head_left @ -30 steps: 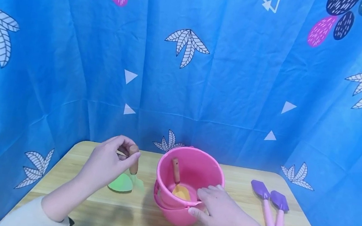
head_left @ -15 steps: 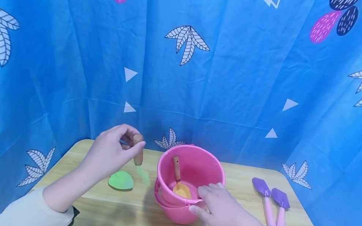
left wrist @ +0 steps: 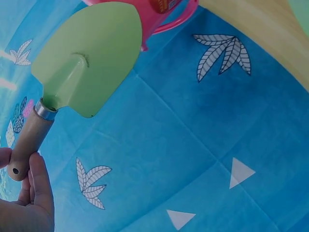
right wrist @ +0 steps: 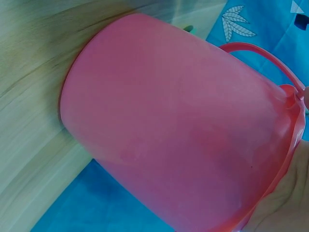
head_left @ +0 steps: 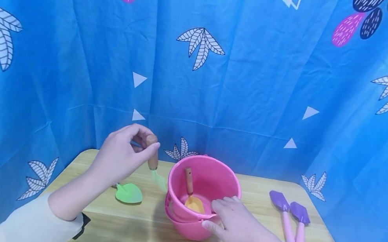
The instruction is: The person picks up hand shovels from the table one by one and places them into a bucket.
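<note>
My left hand (head_left: pixel 117 156) pinches the end of a wooden handle between thumb and fingers. It belongs to a green hand trowel (left wrist: pixel 96 53), which hangs blade down just left of the pink bucket (head_left: pixel 193 230), above the table. In the head view its blade tip comes right to the bucket's rim. My right hand (head_left: pixel 240 225) grips the bucket's near right rim, thumb outside and fingers over the edge. Inside the bucket leans a yellow trowel (head_left: pixel 194 204) with its wooden handle up against the wall. The bucket's wall (right wrist: pixel 174 121) fills much of the right wrist view.
Another green trowel (head_left: pixel 129 193) lies on the wooden table (head_left: pixel 125 232) at left, its handle mostly hidden by my left arm. Two purple-bladed shovels (head_left: pixel 279 201) with pink handles lie at right. A blue patterned curtain (head_left: pixel 196 97) encloses the back and sides.
My left hand has raised the green trowel off the table and carried it right toward the bucket, uncovering the other green trowel more. My right hand stays on the rim.
</note>
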A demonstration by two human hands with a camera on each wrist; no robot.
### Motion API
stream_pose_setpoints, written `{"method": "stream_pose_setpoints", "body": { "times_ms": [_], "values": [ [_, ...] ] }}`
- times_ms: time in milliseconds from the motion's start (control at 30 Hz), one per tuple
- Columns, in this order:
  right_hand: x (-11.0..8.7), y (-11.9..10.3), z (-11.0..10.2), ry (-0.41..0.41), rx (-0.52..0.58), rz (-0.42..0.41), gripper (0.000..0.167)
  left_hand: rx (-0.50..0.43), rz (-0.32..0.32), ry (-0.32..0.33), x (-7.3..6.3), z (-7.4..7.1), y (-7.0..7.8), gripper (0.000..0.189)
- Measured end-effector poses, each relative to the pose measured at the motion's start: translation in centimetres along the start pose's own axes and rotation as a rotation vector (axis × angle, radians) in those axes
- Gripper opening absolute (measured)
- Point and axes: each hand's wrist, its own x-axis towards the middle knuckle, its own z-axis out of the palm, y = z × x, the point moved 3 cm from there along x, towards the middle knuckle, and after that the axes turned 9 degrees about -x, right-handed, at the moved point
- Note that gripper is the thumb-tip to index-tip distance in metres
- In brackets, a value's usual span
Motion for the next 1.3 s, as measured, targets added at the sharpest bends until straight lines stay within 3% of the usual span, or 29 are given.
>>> {"method": "stream_pose_setpoints", "body": {
  "times_ms": [333,567,833,1300],
  "values": [
    [-0.1,-0.1,0.1,-0.022,0.019,0.013,0.038,-0.027,-0.015,-0.019,0.8,0.5,0.8,0.016],
    [-0.1,-0.1,0.0,-0.027,0.029,0.016,0.038,-0.049,0.030,0.003,1.2,0.6,1.5,0.017],
    [-0.1,-0.1,0.0,-0.024,0.026,0.013,0.037,-0.065,0.036,-0.001,1.4,0.8,1.8,0.018],
    [-0.1,-0.1,0.0,-0.017,0.024,0.013,0.037,-0.135,0.036,-0.024,1.3,2.5,1.9,0.018]
  ]
}}
